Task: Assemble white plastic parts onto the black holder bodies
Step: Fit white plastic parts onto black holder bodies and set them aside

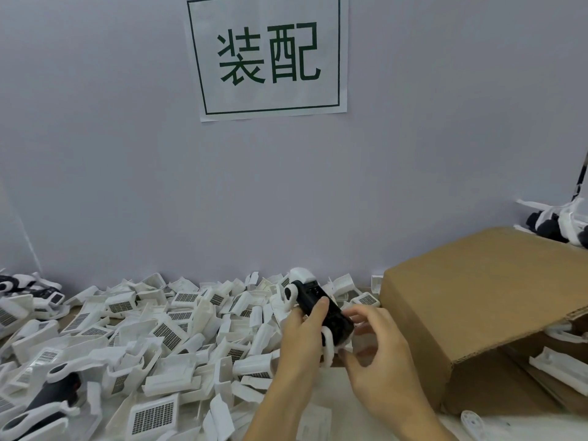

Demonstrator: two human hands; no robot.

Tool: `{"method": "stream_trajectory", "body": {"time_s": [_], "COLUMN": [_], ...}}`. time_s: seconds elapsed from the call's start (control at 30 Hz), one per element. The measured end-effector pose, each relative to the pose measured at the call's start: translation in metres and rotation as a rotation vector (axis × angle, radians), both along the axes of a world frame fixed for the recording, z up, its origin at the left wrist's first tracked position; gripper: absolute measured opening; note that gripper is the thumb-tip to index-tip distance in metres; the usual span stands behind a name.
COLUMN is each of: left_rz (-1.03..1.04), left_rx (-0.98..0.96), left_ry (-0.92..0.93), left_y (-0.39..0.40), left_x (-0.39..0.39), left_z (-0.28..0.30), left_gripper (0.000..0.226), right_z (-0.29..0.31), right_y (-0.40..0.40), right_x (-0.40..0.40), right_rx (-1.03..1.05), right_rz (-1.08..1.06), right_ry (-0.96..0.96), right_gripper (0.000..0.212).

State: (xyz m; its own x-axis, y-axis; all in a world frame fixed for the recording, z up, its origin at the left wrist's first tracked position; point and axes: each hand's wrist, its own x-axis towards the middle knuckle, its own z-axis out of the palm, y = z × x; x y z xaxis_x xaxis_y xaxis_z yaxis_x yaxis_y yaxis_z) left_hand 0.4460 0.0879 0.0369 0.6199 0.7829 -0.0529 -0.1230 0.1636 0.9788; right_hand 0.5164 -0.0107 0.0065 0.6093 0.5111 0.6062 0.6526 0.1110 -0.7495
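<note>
Seating the white clip (pixel 331 348) at the holder's (pixel 321 308) five o'clock end: left hand (pixel 302 329) grips the body, right hand (pixel 378 342) pinches the clip; press squarely.

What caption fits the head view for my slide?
Both hands, left hand and right hand, hold a black holder body above a heap of white plastic parts.

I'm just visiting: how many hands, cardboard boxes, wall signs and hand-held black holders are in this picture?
Bare hands: 2 (left hand, right hand)
Brown cardboard box: 1
White paper wall sign with green characters: 1
Black plastic holder body, held: 1
Total: 5
</note>
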Motion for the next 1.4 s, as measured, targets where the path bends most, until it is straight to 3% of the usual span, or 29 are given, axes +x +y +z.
{"method": "stream_trajectory", "body": {"time_s": [0.17, 0.33, 0.7, 0.83, 1.0, 1.17, 1.4], "left_rz": [-0.018, -0.017, -0.022, -0.075, -0.220, -0.168, -0.202], "left_rx": [-0.187, -0.145, -0.184, -0.330, -0.525, -0.674, -0.764], "left_ry": [-0.109, -0.112, -0.110, -0.221, -0.390, -0.529, -0.632], "left_y": [0.004, 0.003, 0.003, 0.005, 0.004, 0.008, 0.011], "left_x": [0.001, 0.002, 0.000, -0.005, -0.012, -0.018, -0.022], "left_z": [0.000, -0.002, -0.003, -0.003, -0.001, 0.001, 0.002], "left_gripper": [0.030, 0.036, 0.046, 0.040, 0.040, 0.041, 0.038], "right_z": [0.005, 0.004, 0.004, 0.003, -0.004, -0.011, -0.023], "right_y": [-0.004, -0.003, -0.005, -0.006, -0.003, 0.001, 0.009], "right_x": [0.001, -0.002, 0.003, 0.011, 0.017, 0.019, 0.021], "right_rx": [0.135, 0.013, 0.050, 0.149, 0.114, -0.059, -0.601], "right_rz": [0.114, 0.066, 0.021, -0.089, -0.166, -0.175, -0.067], "right_ry": [0.302, 0.202, 0.230, 0.331, 0.416, 0.294, -0.134], "right_gripper": [0.034, 0.024, 0.028, 0.032, 0.036, 0.032, 0.031]}}
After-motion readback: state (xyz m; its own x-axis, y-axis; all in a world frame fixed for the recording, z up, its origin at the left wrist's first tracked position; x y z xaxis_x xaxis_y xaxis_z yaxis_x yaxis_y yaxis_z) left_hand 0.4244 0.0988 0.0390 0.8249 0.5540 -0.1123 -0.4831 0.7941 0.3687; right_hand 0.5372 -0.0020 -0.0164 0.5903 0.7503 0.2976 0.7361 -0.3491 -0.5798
